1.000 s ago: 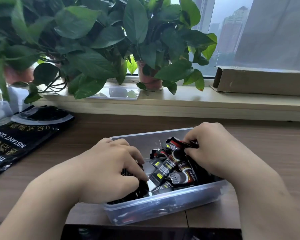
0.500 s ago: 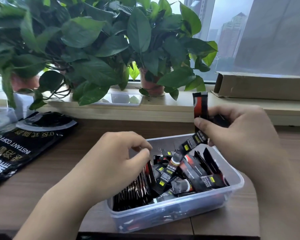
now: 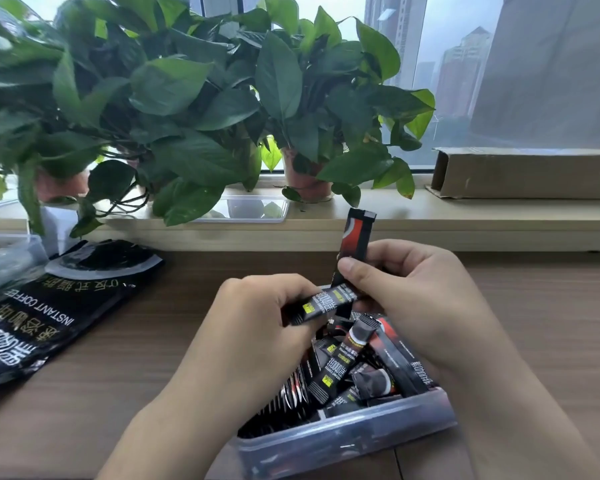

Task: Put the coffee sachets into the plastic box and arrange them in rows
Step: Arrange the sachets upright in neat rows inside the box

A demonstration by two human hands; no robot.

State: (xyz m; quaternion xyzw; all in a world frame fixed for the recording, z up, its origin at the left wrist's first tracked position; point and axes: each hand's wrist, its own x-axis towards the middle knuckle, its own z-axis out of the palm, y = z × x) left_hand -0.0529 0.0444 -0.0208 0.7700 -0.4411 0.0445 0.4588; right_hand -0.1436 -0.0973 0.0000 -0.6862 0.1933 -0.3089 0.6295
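A clear plastic box [image 3: 347, 441] stands on the wooden table near its front edge. Inside, a row of black sachets [image 3: 284, 403] stands on edge at the left, and several loose sachets [image 3: 357, 362] lie jumbled at the right. Above the box, my right hand [image 3: 420, 299] grips two black-and-red coffee sachets: one [image 3: 355, 233] points up, the other [image 3: 323, 303] lies slanted across. My left hand [image 3: 257, 327] pinches the lower end of the slanted sachet. The box's back wall is hidden behind my hands.
A large black instant-coffee bag [image 3: 42, 313] lies flat on the table at the left, next to a clear container [image 3: 4, 258]. Potted plants [image 3: 187, 109], a clear lid [image 3: 253, 209] and a cardboard box [image 3: 527, 174] sit on the windowsill behind.
My right hand has lifted sachets out of the box and raised them above it. My left hand left the standing row and came up to take hold of the slanted sachet.
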